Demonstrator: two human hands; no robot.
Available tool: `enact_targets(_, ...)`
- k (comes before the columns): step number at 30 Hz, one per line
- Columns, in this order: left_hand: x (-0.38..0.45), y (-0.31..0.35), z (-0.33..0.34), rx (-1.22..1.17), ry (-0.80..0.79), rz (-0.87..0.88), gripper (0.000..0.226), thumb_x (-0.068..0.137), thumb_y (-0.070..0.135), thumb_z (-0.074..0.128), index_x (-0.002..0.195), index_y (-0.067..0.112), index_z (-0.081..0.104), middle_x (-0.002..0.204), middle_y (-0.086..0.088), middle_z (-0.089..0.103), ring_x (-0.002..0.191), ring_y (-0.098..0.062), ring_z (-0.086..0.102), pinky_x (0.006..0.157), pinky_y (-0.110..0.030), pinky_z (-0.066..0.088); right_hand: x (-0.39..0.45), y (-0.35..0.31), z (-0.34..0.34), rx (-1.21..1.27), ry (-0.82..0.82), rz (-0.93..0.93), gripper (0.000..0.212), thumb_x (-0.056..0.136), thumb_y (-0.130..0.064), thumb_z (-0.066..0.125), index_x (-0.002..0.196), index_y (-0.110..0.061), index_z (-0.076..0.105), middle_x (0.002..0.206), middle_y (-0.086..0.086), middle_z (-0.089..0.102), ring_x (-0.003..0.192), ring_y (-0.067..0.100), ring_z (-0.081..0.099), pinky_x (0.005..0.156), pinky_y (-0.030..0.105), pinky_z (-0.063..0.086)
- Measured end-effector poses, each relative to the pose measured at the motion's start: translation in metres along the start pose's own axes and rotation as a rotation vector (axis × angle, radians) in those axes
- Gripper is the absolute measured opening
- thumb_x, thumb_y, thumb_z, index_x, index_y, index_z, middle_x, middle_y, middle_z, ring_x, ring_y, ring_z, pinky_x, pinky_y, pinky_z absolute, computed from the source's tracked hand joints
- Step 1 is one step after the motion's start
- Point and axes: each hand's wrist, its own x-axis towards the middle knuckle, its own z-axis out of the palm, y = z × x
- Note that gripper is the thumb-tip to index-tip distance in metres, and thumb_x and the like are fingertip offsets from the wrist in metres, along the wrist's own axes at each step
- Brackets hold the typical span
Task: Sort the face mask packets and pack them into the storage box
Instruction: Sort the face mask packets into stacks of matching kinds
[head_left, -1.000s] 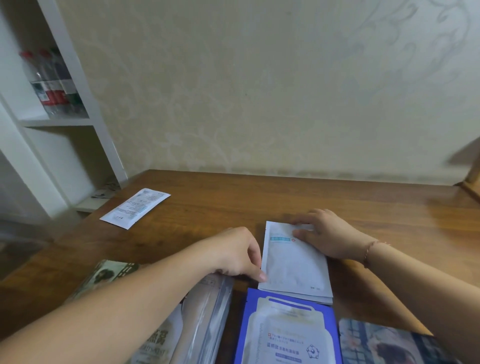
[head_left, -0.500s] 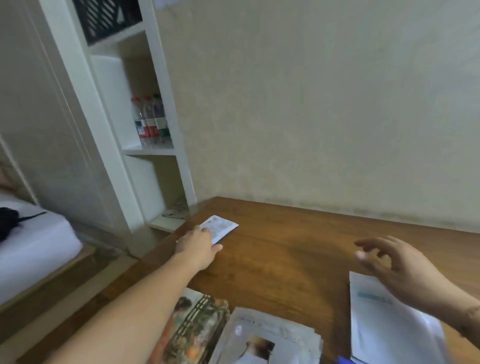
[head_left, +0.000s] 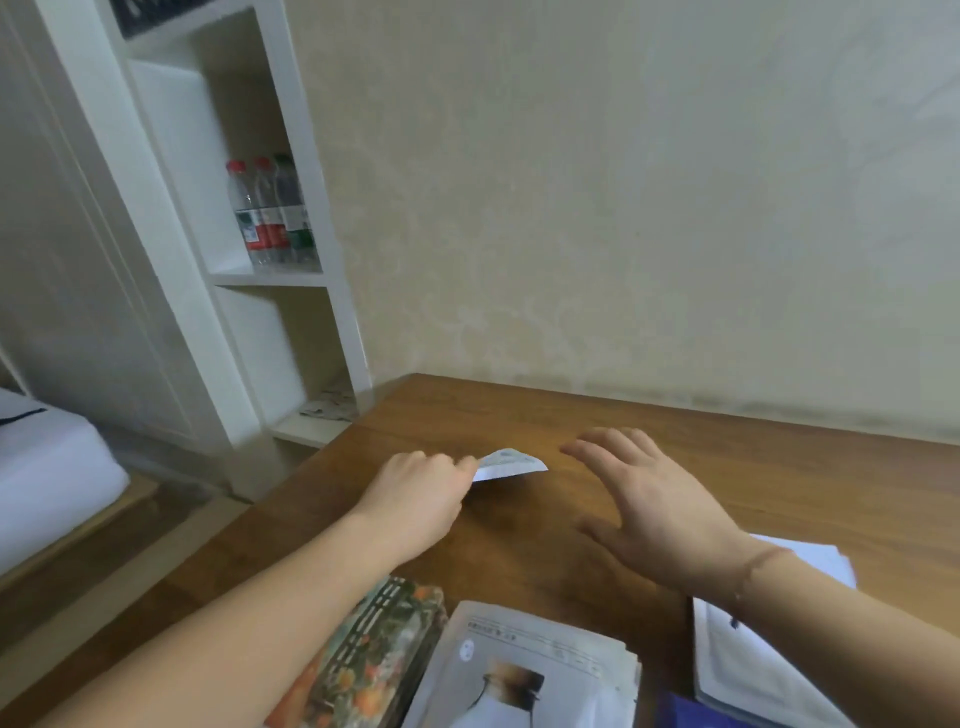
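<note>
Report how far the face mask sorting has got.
Done: packets sit in separate stacks near the table edge: a patterned stack, a white printed stack, a plain white stack. In hand: the left hand pinches a stray white packet; the right hand hovers open. Left: packing; no storage box is in view.

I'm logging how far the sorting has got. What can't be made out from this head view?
- Storage box: nowhere in frame.
- Print on the white packet pinched by the left hand: blurred, too small.
- Floral stack: partly under the left forearm.
- White stack: partly behind the right hand and wrist.
- Blue packet: cut by the bottom edge.
</note>
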Motion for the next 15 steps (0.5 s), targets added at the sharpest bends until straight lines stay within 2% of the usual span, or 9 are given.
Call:
enact_targets(2, -0.011, 0.012, -0.009, -0.035, 0.081, 0.115, 0.032, 0.100, 0.018, 0.046, 0.132, 0.020, 0.047, 0.108, -0.001, 0.065, 0.093, -0.024, 0.065, 0.074, -0.036, 0.048, 0.010, -0.008, 0.004, -0.074, 0.012, -0.073, 0.066, 0.088, -0.038, 0.064, 0.147, -0.030, 0.035, 0.150, -0.008, 0.038, 0.140, 0.018, 0.030, 0.112, 0.038, 0.036)
enact_targets(4, -0.018, 0.021, -0.014, -0.074, 0.138, 0.214, 0.036, 0.101, 0.019, 0.047, 0.137, 0.021, 0.044, 0.113, 0.000, 0.064, 0.097, -0.019, 0.065, 0.080, -0.034, 0.053, 0.018, -0.011, 0.008, -0.159, -0.033, -0.108, 0.050, 0.093, -0.030, 0.055, 0.142, -0.028, 0.043, 0.146, -0.006, 0.046, 0.139, 0.019, 0.035, 0.109, 0.037, 0.034)
enact_targets(7, -0.023, 0.030, -0.016, -0.167, 0.216, 0.252, 0.037, 0.101, 0.019, 0.046, 0.138, 0.021, 0.046, 0.113, 0.002, 0.065, 0.096, -0.015, 0.064, 0.081, -0.032, 0.053, 0.019, -0.014, 0.007, -0.278, -0.182, -0.088, 0.034, 0.097, -0.024, 0.044, 0.128, -0.029, 0.054, 0.116, 0.001, 0.065, 0.110, 0.025, 0.059, 0.084, 0.032, 0.040)
enact_targets(9, -0.024, 0.027, -0.017, -0.329, 0.274, 0.181, 0.035, 0.099, 0.023, 0.049, 0.134, 0.027, 0.052, 0.107, 0.008, 0.066, 0.091, -0.010, 0.063, 0.078, -0.028, 0.052, 0.015, -0.009, 0.009, -0.241, -0.112, -0.028, 0.028, 0.097, -0.026, 0.045, 0.121, -0.033, 0.058, 0.101, 0.000, 0.070, 0.093, 0.026, 0.065, 0.068, 0.029, 0.037)
enact_targets(12, -0.016, 0.017, -0.017, -0.803, 0.339, -0.122, 0.024, 0.088, 0.026, 0.071, 0.111, 0.030, 0.067, 0.093, 0.015, 0.070, 0.080, -0.001, 0.064, 0.071, -0.024, 0.054, 0.008, 0.005, 0.008, 0.079, 0.206, 0.104, 0.013, 0.091, -0.026, 0.061, 0.093, -0.031, 0.072, 0.073, -0.003, 0.071, 0.068, 0.021, 0.064, 0.057, 0.026, 0.039)
enact_targets(13, -0.012, 0.015, -0.020, -1.053, 0.346, -0.224, 0.016, 0.085, 0.022, 0.075, 0.098, 0.029, 0.071, 0.086, 0.014, 0.072, 0.076, -0.002, 0.065, 0.068, -0.026, 0.055, 0.005, 0.008, 0.002, 0.314, 0.222, 0.197, 0.012, 0.090, -0.022, 0.065, 0.082, -0.024, 0.074, 0.064, -0.004, 0.068, 0.061, 0.018, 0.062, 0.055, 0.025, 0.041)
enact_targets(15, -0.002, 0.014, -0.031, -1.440, 0.342, -0.340, 0.011, 0.086, 0.012, 0.075, 0.082, 0.021, 0.073, 0.075, 0.009, 0.075, 0.069, -0.007, 0.066, 0.061, -0.029, 0.057, -0.005, 0.010, -0.014, 0.800, 0.072, 0.389, 0.013, 0.088, -0.019, 0.070, 0.076, -0.015, 0.073, 0.064, -0.002, 0.069, 0.058, 0.013, 0.063, 0.055, 0.027, 0.052)
